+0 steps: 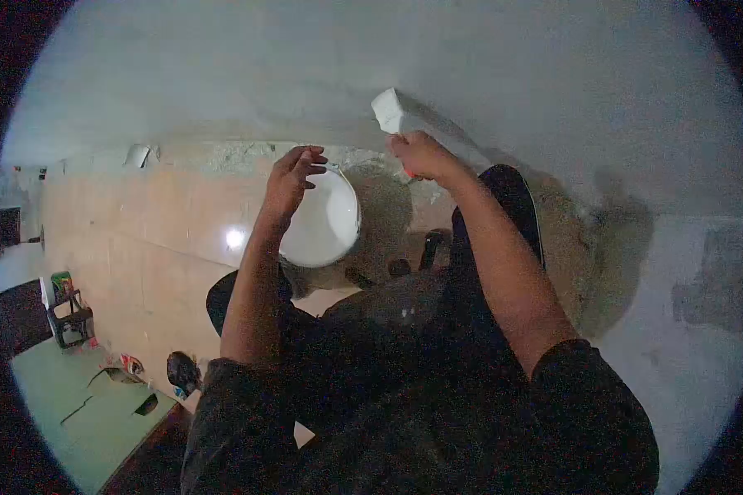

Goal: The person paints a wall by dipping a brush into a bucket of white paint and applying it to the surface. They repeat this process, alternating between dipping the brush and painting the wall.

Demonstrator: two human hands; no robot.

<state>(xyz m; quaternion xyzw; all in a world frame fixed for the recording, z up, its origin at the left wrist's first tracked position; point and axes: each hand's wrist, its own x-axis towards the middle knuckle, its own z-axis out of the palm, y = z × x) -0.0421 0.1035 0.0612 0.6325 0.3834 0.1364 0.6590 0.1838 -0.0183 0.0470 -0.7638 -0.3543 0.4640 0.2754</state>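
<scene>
In my right hand (pixel 422 157) is a broad paintbrush (pixel 389 111) with a white-coated head, its head up against the grey wall (pixel 305 66). A bit of orange-red handle shows below my closed fingers. My left hand (pixel 295 173) hangs over the rim of a round white bucket (pixel 343 216), fingers apart and loosely bent, holding nothing. White liquid shows inside the bucket, which stands on the floor in front of me, left of my right hand. My left forearm hides part of its left side.
The tan floor (pixel 140 223) is stained with white along the wall base. A small pale sheet (pixel 138 156) leans there at the left. A dark chair (pixel 70 318), a green surface (pixel 74 412) and a black bag-like item (pixel 183 373) lie lower left. My knees flank the bucket area.
</scene>
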